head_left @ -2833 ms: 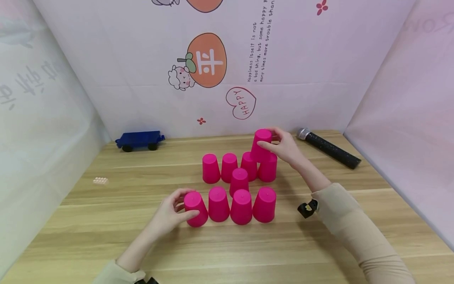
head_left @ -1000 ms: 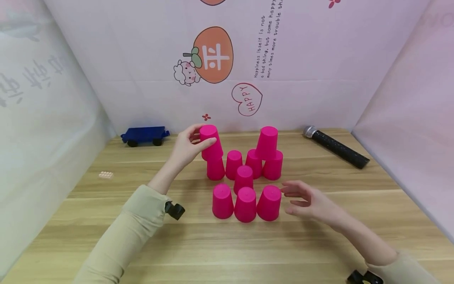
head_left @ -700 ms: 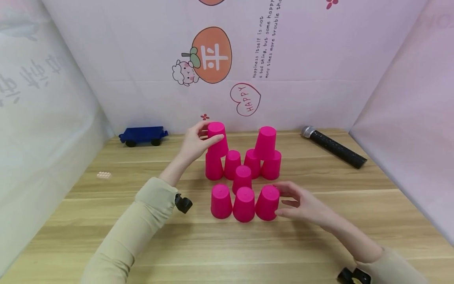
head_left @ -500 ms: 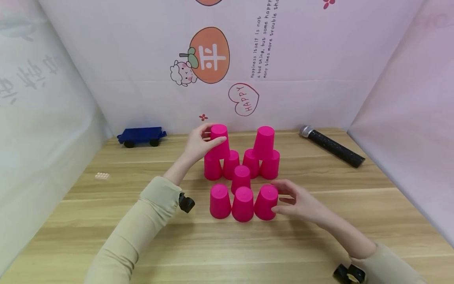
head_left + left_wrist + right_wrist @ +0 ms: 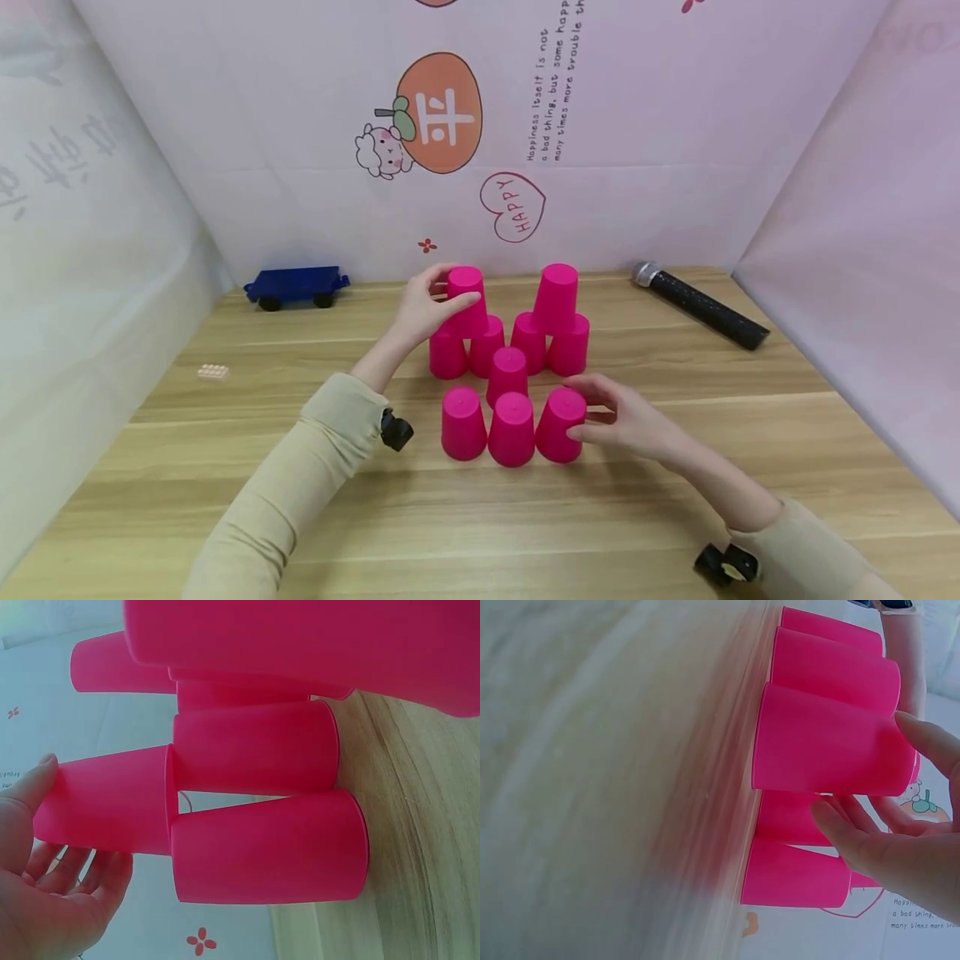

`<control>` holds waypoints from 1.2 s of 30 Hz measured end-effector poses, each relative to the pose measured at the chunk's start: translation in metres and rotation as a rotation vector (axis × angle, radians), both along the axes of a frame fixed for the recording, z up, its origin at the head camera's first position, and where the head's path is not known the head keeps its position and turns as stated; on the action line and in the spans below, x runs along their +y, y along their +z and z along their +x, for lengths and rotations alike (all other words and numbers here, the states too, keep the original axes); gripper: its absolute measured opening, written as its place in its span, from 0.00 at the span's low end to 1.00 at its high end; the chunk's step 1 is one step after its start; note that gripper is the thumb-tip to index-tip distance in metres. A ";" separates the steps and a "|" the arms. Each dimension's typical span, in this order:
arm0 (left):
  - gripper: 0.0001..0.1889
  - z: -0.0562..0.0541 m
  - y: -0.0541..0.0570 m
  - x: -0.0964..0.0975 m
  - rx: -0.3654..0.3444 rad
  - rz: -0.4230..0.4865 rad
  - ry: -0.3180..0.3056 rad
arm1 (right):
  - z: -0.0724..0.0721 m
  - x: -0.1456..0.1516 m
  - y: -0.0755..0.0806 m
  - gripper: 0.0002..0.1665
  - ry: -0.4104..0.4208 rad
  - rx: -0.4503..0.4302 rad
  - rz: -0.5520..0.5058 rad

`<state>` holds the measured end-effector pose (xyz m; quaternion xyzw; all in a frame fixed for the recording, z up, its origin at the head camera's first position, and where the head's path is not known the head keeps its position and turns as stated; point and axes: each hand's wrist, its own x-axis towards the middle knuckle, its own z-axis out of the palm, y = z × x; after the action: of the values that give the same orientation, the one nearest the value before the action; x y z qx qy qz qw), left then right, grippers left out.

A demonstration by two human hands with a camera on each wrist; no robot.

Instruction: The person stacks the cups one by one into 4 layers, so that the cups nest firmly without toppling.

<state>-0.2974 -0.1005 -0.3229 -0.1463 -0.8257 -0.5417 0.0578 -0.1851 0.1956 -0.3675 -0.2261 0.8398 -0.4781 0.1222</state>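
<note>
My left hand (image 5: 422,310) holds an upside-down pink cup (image 5: 467,307) between thumb and fingers. This cup's rim rests across the two left cups of the back row, as the left wrist view shows with the held cup (image 5: 105,802) against two lower cups (image 5: 270,847). Another cup (image 5: 557,300) stands on the back row's right pair. At the front, my right hand (image 5: 630,421) has its thumb and fingers around the rightmost cup (image 5: 558,429), which stands on the table. Beside it are two more front cups (image 5: 512,433), with a single cup (image 5: 508,375) behind them.
On the wooden table (image 5: 480,533), a blue toy wagon (image 5: 296,286) stands at the back left. A black microphone (image 5: 701,307) lies at the back right. A small pale studded piece (image 5: 213,371) is at the left. White printed cloth (image 5: 315,117) encloses the back and sides.
My left hand has brought the front row's leftmost cup onto the back left pair. My right hand let go of the upper right cup, came forward and closed around the rightmost front cup.
</note>
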 end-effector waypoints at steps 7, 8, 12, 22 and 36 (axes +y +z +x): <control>0.27 -0.001 0.000 -0.002 -0.001 -0.004 -0.001 | -0.003 -0.003 0.000 0.31 0.022 0.029 -0.008; 0.27 -0.001 0.000 -0.002 -0.003 -0.005 -0.002 | -0.003 -0.003 0.000 0.31 0.022 0.030 -0.010; 0.28 -0.002 0.001 -0.002 -0.007 -0.010 -0.001 | -0.004 -0.004 -0.001 0.30 0.020 0.027 -0.018; 0.29 -0.001 -0.001 -0.004 -0.018 -0.029 0.000 | -0.003 -0.006 -0.001 0.29 0.007 0.032 -0.013; 0.33 0.020 -0.003 -0.034 -0.011 0.052 0.012 | 0.000 0.010 0.018 0.26 -0.132 0.099 -0.010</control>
<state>-0.2775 -0.1345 -0.3264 -0.1371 -0.8125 -0.5634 0.0604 -0.1848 0.2051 -0.3496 -0.1943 0.8554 -0.4777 0.0478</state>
